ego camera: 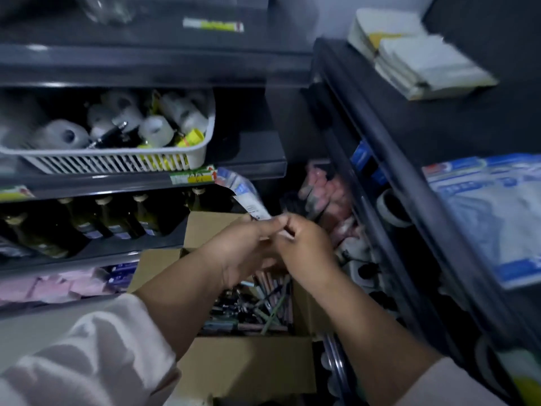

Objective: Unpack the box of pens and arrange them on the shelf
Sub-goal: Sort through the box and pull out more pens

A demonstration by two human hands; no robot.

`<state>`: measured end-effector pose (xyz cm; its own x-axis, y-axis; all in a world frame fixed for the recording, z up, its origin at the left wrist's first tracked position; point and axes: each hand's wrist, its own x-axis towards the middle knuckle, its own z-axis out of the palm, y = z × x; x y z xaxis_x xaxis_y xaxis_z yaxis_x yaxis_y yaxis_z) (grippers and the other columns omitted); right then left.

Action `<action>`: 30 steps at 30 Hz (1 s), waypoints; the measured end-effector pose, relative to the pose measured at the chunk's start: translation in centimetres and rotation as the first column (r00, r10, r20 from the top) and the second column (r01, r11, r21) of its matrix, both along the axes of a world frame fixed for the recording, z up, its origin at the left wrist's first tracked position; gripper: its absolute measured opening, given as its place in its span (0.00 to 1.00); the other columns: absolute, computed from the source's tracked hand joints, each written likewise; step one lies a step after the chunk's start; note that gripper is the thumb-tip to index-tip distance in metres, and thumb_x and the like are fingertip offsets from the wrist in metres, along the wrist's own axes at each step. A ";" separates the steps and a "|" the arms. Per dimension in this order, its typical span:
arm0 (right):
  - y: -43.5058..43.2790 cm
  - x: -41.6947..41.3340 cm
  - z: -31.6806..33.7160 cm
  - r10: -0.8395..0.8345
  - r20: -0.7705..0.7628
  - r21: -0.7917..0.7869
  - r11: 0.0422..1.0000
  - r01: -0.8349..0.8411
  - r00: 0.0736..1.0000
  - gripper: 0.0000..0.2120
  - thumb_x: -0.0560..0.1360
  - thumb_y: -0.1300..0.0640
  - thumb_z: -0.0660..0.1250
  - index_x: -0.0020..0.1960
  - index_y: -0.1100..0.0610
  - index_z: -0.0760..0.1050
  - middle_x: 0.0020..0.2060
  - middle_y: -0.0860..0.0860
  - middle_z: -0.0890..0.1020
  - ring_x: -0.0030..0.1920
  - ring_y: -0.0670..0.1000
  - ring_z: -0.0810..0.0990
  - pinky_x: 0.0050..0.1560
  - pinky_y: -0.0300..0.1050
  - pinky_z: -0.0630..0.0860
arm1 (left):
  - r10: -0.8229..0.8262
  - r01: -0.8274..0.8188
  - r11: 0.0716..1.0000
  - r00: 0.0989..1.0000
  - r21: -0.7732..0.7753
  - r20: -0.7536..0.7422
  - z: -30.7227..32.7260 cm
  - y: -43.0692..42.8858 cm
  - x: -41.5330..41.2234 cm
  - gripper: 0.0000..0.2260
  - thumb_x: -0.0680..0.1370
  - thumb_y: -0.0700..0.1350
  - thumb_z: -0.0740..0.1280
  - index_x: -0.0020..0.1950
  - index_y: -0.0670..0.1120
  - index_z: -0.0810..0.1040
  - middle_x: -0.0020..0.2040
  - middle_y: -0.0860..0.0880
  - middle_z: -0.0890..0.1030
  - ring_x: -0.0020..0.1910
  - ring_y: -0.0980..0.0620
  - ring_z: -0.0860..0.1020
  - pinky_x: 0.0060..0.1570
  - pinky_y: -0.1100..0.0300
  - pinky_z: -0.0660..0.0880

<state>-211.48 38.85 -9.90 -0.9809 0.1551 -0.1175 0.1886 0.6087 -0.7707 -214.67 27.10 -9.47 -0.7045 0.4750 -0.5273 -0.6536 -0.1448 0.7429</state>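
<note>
An open cardboard box (246, 364) stands on the floor between two dark shelf units, with several loose pens (263, 306) lying inside it. Above the box both my hands meet on a clear plastic pack of pens (243, 191) with a blue and white label, which slants up to the left. My left hand (243, 250) pinches the pack's lower end, and my right hand (307, 244) pinches the same end right beside it. The lower part of the pack is hidden behind my fingers.
On the left shelf unit a white basket (117, 162) holds white rolls, with dark bottles (87, 221) on the shelf below and pink packs (52, 288) under those. The right unit (380, 159) carries white packets, blue-labelled bags and pink items at its corner.
</note>
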 end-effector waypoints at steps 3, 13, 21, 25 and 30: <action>0.6 0.7 3.8 0.076 -0.058 0.024 0.997 -0.075 0.995 0.16 0.73 0.59 0.69 0.60 0.51 0.78 0.50 0.49 0.75 0.50 0.48 0.77 0.53 0.39 0.74 | 0.059 -0.059 0.998 0.998 0.029 0.006 4.0 0.7 -0.3 0.05 0.79 0.43 0.61 0.46 0.44 0.75 0.36 0.47 0.80 0.34 0.52 0.78 0.36 0.59 0.73; 5.1 2.7 13.1 -0.048 -0.244 -0.224 0.974 -0.008 0.969 0.09 0.77 0.58 0.66 0.56 0.51 0.79 0.55 0.43 0.75 0.53 0.38 0.76 0.51 0.30 0.71 | 0.069 -0.062 0.997 0.987 0.052 -0.144 13.1 3.5 0.6 0.12 0.80 0.39 0.59 0.60 0.44 0.76 0.51 0.45 0.83 0.44 0.47 0.82 0.33 0.58 0.77; 9.8 4.6 16.3 -0.153 -0.235 -0.207 0.973 0.104 0.960 0.24 0.65 0.52 0.78 0.56 0.45 0.71 0.52 0.45 0.79 0.50 0.40 0.79 0.52 0.39 0.78 | -0.064 0.080 0.994 0.975 0.069 -0.214 17.4 8.0 3.0 0.09 0.80 0.45 0.63 0.56 0.45 0.79 0.49 0.45 0.85 0.46 0.47 0.84 0.47 0.52 0.80; 11.8 5.7 17.4 -0.177 -0.232 -0.231 0.965 0.122 0.957 0.21 0.68 0.55 0.76 0.56 0.47 0.71 0.50 0.45 0.80 0.49 0.42 0.80 0.52 0.40 0.79 | -0.114 0.132 0.989 0.970 0.071 -0.214 18.4 9.9 3.4 0.13 0.79 0.49 0.63 0.59 0.43 0.79 0.52 0.43 0.84 0.52 0.44 0.82 0.54 0.47 0.77; 13.7 6.5 18.0 -0.212 -0.209 -0.217 0.962 0.166 0.955 0.17 0.72 0.51 0.70 0.60 0.50 0.74 0.48 0.45 0.82 0.47 0.43 0.82 0.54 0.48 0.79 | -0.173 0.191 0.980 0.949 0.046 -0.264 19.3 11.6 3.6 0.14 0.79 0.49 0.64 0.57 0.41 0.79 0.52 0.39 0.83 0.47 0.42 0.82 0.46 0.51 0.80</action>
